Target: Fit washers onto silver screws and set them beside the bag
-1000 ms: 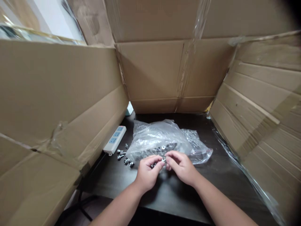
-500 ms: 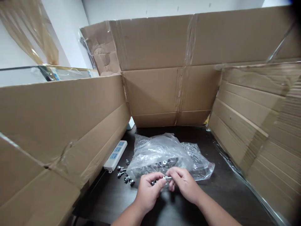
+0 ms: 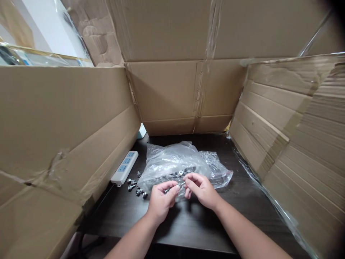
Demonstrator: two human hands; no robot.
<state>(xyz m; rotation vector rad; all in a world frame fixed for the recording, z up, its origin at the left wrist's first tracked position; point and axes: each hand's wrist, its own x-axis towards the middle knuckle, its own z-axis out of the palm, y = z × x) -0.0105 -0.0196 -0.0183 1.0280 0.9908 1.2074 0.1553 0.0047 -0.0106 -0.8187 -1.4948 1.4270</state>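
Between my two hands is a small silver bolt [image 3: 182, 183], held over the front of the clear plastic bag. My left hand [image 3: 161, 202] is closed, thumb and forefinger pinching the bolt's left end. My right hand [image 3: 201, 190] pinches the other end with its fingertips. My fingers cover much of the bolt, so its nut or washer cannot be made out clearly. The plastic bag [image 3: 168, 156] lies open toward me, with several dark metal pieces and a washer [image 3: 181, 173] at its mouth. Left of the bag, several bolts [image 3: 131, 187] lie loose on the dark table.
A white power strip [image 3: 124, 168] lies left of the bolts. Cardboard walls stand at the left [image 3: 67, 118], back [image 3: 164, 93] and right [image 3: 280, 133]. Another clear bag [image 3: 219, 172] lies at the right on the dark table [image 3: 210, 230]. A small white object [image 3: 141, 131] sits in the back left corner.
My view has tipped downward, showing more of the table's front edge. Both hands keep hold of the bolt, which is now slightly more tilted, its right end higher.
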